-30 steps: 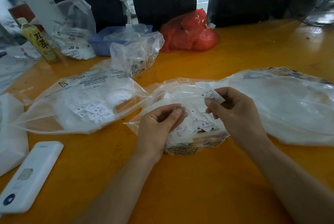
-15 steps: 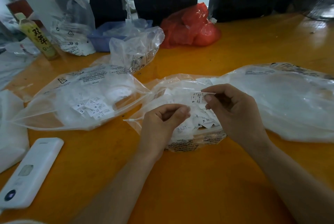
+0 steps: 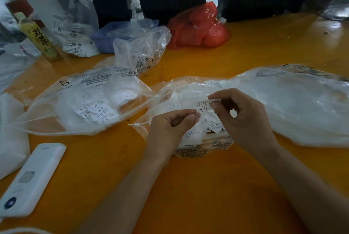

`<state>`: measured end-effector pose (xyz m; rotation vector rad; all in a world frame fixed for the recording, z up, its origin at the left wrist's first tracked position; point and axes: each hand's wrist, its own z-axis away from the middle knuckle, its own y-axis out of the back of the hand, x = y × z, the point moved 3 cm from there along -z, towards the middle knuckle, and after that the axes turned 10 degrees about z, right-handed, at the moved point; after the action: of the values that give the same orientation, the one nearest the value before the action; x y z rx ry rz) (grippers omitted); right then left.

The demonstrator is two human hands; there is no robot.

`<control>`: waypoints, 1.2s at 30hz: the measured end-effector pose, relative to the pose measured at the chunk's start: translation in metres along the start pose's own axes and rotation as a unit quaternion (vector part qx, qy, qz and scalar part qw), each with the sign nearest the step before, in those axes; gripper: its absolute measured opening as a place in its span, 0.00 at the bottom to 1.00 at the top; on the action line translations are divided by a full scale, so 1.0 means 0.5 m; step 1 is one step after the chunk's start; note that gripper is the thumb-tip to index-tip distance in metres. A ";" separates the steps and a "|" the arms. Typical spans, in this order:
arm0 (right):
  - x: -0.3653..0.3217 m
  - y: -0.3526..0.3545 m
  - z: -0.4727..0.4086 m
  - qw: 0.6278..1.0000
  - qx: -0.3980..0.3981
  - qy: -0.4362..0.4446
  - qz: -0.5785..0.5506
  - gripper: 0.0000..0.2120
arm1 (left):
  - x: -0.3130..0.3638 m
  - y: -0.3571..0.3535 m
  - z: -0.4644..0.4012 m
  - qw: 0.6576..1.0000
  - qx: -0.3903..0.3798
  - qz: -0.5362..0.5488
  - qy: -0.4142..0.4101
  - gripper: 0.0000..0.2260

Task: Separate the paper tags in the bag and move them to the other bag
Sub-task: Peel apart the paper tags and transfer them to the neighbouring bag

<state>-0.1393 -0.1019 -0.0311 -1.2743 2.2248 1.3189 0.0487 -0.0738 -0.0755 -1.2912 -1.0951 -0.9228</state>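
My right hand (image 3: 245,118) pinches a white paper tag (image 3: 204,104) marked S between thumb and forefinger, just above the open clear bag (image 3: 188,86) at the table's middle. Several loose tags (image 3: 211,126) lie in that bag under my hands. My left hand (image 3: 170,128) rests on the bag's near side with its fingers curled and the thumb against the forefinger. Its fingertips sit right under the tag, and I cannot tell whether they hold anything. To the left lies a second clear bag (image 3: 62,90) with several separated tags (image 3: 94,110) inside.
A large clear bag (image 3: 294,101) of white material lies to the right. A white handheld device (image 3: 32,179) lies at the near left, beside a white packet (image 3: 9,130). At the back stand a bottle (image 3: 37,37), a blue tray (image 3: 103,41), a crumpled clear bag (image 3: 141,50) and a red bag (image 3: 198,26).
My right hand has carried the tag left and slightly down, close to my left fingertips. The left hand has stayed curled in place on the bag.
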 end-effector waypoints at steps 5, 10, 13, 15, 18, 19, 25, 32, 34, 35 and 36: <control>-0.004 -0.005 0.002 0.997 0.005 0.044 0.058 0.06 | -0.002 0.000 0.000 0.999 0.006 -0.044 -0.008 0.12; -0.007 -0.003 0.000 0.993 0.017 0.065 0.099 0.06 | -0.003 0.000 0.000 0.997 0.010 -0.073 -0.005 0.08; -0.004 -0.005 -0.001 0.991 -0.007 0.078 0.109 0.06 | -0.003 0.000 0.000 0.996 0.015 -0.088 -0.007 0.09; 0.000 -0.007 -0.002 0.990 -0.023 0.081 0.118 0.06 | -0.003 0.002 -0.002 0.995 0.017 -0.094 -0.006 0.09; 0.005 -0.009 -0.003 0.990 -0.033 0.069 0.119 0.06 | -0.006 0.006 -0.004 0.995 0.018 -0.099 -0.005 0.09; 0.007 -0.008 -0.004 0.991 -0.034 0.061 0.114 0.06 | -0.007 0.007 -0.005 0.995 0.019 -0.100 -0.005 0.08; 0.015 -0.006 -0.004 0.997 -0.045 0.005 0.056 0.06 | 0.001 0.004 -0.003 0.988 0.015 -0.152 -0.030 0.04; 0.025 -0.017 -0.003 0.994 -0.090 -0.019 0.053 0.06 | 0.013 0.003 0.002 0.984 0.034 -0.165 -0.062 0.06; 0.029 -0.017 -0.006 0.992 -0.111 -0.018 0.059 0.06 | 0.017 0.005 0.002 0.982 0.037 -0.170 -0.068 0.06; 0.031 -0.017 -0.007 0.990 -0.124 -0.016 0.062 0.06 | 0.018 0.006 0.001 0.981 0.038 -0.174 -0.070 0.05; 0.033 -0.018 -0.007 0.988 -0.136 -0.013 0.066 0.07 | 0.019 0.007 0.002 0.981 0.039 -0.179 -0.070 0.06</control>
<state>-0.1413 -0.1157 -0.0441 -1.2036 2.2010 1.7273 0.0542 -0.0722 -0.0674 -1.1272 -1.4927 -1.0529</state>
